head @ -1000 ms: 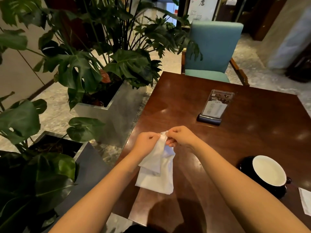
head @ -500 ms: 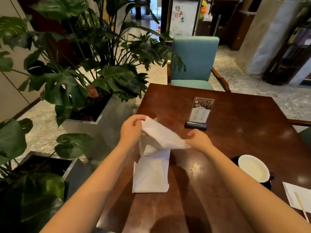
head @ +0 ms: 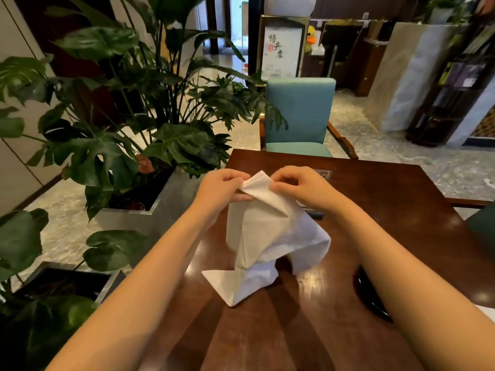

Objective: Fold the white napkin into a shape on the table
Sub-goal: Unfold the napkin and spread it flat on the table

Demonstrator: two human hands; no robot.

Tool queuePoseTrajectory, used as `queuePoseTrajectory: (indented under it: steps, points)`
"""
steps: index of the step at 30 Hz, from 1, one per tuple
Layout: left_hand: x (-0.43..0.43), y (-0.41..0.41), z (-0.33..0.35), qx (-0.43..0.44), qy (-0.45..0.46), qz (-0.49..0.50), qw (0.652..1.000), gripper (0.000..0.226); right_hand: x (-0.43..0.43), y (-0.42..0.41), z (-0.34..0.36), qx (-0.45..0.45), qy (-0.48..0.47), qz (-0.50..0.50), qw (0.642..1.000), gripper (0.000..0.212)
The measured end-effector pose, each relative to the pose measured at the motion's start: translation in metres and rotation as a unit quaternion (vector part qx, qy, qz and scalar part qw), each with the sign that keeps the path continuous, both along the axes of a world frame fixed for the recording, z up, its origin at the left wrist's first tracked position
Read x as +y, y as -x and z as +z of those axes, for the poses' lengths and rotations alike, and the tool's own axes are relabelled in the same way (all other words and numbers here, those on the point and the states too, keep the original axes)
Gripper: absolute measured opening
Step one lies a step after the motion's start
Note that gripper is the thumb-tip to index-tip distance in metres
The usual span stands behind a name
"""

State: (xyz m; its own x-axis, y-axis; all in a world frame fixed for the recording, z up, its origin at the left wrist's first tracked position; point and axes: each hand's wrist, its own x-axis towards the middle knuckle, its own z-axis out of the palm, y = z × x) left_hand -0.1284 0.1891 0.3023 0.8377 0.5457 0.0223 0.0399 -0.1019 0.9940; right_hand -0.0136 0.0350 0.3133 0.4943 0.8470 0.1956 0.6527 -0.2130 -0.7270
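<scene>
The white napkin [head: 263,236] hangs partly unfolded above the dark wooden table [head: 388,215], its lower folds touching the tabletop. My left hand [head: 221,190] pinches its top left edge and my right hand [head: 300,187] pinches the top right edge, close together around an upper corner. The cloth drapes down and out to the right in loose creases.
Large potted plants in grey planters [head: 150,207] stand along the table's left side. A teal chair [head: 300,116] faces me across the table. A black saucer [head: 372,301] shows beside my right forearm. The menu stand [head: 322,172] is mostly hidden behind my right hand.
My hands came together again at the napkin's top and lifted it. The napkin has opened out wider, with a flap hanging to the right. The view has tilted upward.
</scene>
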Motion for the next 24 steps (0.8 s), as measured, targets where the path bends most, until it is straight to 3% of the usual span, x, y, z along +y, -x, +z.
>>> queuePoseTrajectory:
  steps: [4, 10, 12, 16, 20, 24]
  points:
    - [-0.009, 0.001, 0.011, -0.008, -0.033, -0.084, 0.996, 0.013, 0.005, 0.007, 0.017, 0.108, -0.073, 0.004, 0.991, 0.012]
    - [0.003, -0.006, 0.011, 0.048, -0.256, -0.207, 0.943, 0.014, -0.002, 0.005, 0.042, 0.272, -0.232, -0.003, 0.934, 0.017]
    - [0.000, -0.014, 0.005, 0.047, -0.304, -0.221, 0.925, 0.021, -0.001, 0.004, 0.040, 0.241, -0.230, -0.020, 0.943, 0.018]
    - [-0.006, -0.023, -0.033, 0.119, -0.243, -0.258, 0.928, 0.016, -0.003, -0.006, 0.041, 0.218, -0.244, -0.073, 0.942, 0.021]
    - [-0.010, -0.027, -0.084, 0.276, -0.334, -0.306, 0.848, 0.019, -0.017, -0.020, 0.050, 0.210, -0.286, -0.141, 0.924, 0.025]
    - [0.025, -0.020, -0.089, 0.290, -0.336, -0.204, 0.872, 0.019, -0.046, -0.047, 0.027, 0.061, -0.173, -0.177, 0.967, 0.012]
